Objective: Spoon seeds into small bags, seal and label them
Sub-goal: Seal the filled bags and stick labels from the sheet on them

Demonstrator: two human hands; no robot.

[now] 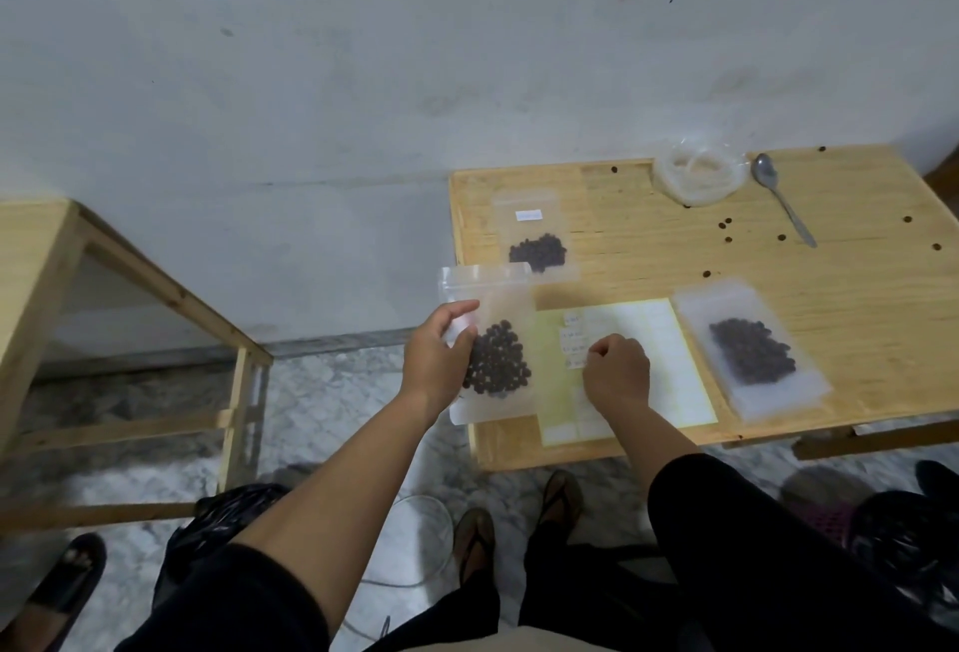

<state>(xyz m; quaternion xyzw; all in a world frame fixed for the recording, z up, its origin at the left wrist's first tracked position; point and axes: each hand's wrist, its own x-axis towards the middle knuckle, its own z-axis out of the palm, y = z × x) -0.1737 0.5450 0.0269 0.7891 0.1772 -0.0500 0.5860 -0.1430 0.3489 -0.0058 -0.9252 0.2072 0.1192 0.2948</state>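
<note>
Left grip: the left hand point(438, 358) holds a clear zip bag point(490, 345) by its left edge, thumb on the front and fingers curled behind, keeping it upright at the table's near-left corner.
Held bag: dark seeds point(497, 360) sit heaped in its lower half; the zip strip is at the top, and whether it is pressed closed cannot be told.
Right grip: the right hand point(617, 371) is curled, fingertips bunched together and pressed down on the label sheet point(659, 340); whether a label is pinched between them cannot be told.
Label sheet: a pale yellow backing with white stickers, flat on the table just right of the held bag; a few small labels with writing too blurred to read lie by the fingertips.
Right bag: a second bag of seeds point(752, 351) lies flat and angled, just beside the sheet's right edge.
Far bag: a third bag of seeds point(534, 236) lies flat behind the held one, with a white label point(529, 215) on its upper part.
Container: a clear plastic tub point(698, 173) stands near the table's far edge.
Spoon: a metal spoon point(781, 195) lies just right of the tub, bowl toward the wall.
Loose seeds: several scattered seeds point(725, 223) dot the wood near the spoon.
Table: a light wooden table point(856, 247) against a grey wall.
</note>
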